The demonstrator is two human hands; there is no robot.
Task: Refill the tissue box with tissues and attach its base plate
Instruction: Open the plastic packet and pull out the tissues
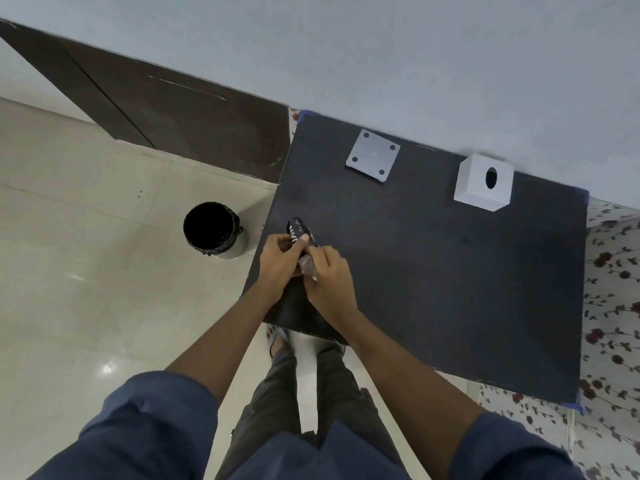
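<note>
1. the only camera is sitting on my head, looking forward and steeply down over my own arms and legs.
2. it is tilting, so the dark table [450,271] is running slantwise across the picture, with the wall at the top.
3. it is sitting nearest my left hand [280,261] and right hand [329,275], mid-frame; the table's far edge is lying farther off.
4. the wide lens is also taking in the tiled floor [86,237] at left.

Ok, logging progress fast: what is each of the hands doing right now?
Left hand: closed on the dark tissue packet.
Right hand: closed on the packet's near end, above the black table.
</note>
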